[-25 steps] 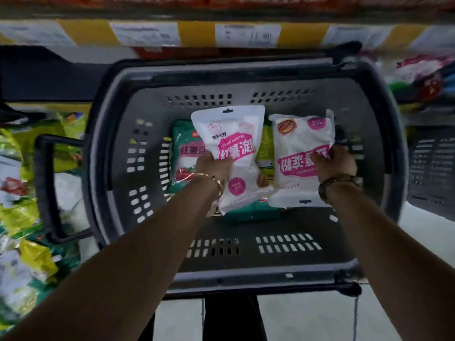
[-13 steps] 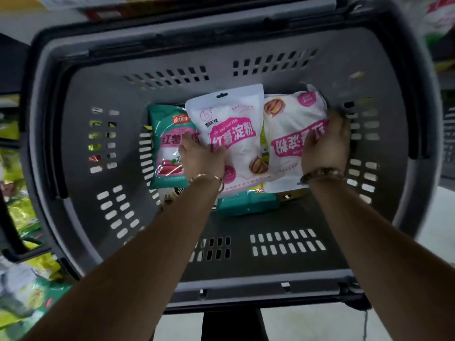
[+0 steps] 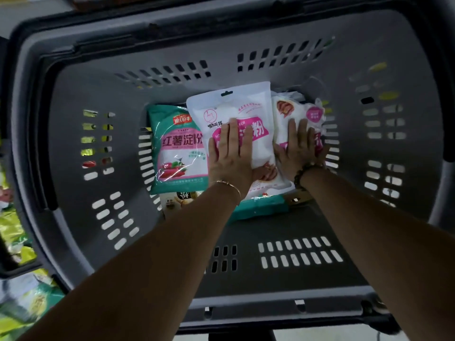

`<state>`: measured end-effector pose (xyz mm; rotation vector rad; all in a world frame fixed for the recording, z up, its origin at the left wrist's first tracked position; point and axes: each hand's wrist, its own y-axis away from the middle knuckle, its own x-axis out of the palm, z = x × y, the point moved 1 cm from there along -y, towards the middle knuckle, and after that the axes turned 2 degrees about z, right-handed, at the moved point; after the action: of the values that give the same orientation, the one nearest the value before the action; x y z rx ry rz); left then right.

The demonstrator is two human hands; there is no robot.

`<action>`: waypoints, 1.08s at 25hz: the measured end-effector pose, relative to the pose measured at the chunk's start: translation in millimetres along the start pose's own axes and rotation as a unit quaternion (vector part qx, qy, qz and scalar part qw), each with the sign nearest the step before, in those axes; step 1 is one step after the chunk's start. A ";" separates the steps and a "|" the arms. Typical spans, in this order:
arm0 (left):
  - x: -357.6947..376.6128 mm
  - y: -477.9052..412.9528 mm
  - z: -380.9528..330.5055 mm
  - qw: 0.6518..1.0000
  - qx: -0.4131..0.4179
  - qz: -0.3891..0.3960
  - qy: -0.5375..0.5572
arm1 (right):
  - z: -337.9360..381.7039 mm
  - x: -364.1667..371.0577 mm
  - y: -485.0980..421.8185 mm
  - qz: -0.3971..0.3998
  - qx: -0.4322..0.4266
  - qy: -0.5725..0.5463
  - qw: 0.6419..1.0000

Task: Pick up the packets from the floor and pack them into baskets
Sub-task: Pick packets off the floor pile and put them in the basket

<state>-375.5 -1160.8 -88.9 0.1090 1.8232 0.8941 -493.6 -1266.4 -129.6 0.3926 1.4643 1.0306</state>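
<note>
A grey plastic basket [image 3: 81, 217] fills the view. On its floor lie a teal packet [image 3: 176, 148] at the left, a white-and-pink packet [image 3: 236, 104] in the middle and a second white-and-pink packet [image 3: 295, 109] at the right. My left hand [image 3: 230, 153] lies flat with straight fingers pressing on the middle packet. My right hand [image 3: 299, 146] presses flat on the right packet. Under them show a teal packet edge [image 3: 261, 207] and a pale packet [image 3: 177, 203].
Several yellow and green packets [image 3: 22, 303] lie on the floor outside the basket at the lower left. The basket's near rim [image 3: 270, 313] runs below my forearms. A pale floor strip [image 3: 320, 335] shows at the bottom.
Both hands let go of the two white-and-pink packets and now lie flat on top of them. The packets settled onto the basket floor. The view moved closer over the basket.
</note>
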 end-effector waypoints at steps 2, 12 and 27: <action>-1.5 -1.6 0.1 1.000 -0.002 0.008 0.000 | 1.7 -0.6 -0.8 -0.001 0.003 0.006 1.000; -61.4 45.6 26.2 0.987 -0.024 -0.017 0.159 | 34.3 -53.0 80.2 -0.012 -0.004 -0.069 0.998; -123.5 267.3 236.2 0.813 -0.220 -0.301 0.447 | 326.6 -31.5 237.3 -0.108 -0.339 -0.020 0.934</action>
<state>-209.8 -903.2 131.8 -1.3214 2.1874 0.9266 -263.5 -1044.0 118.5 -0.2393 1.0000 1.2605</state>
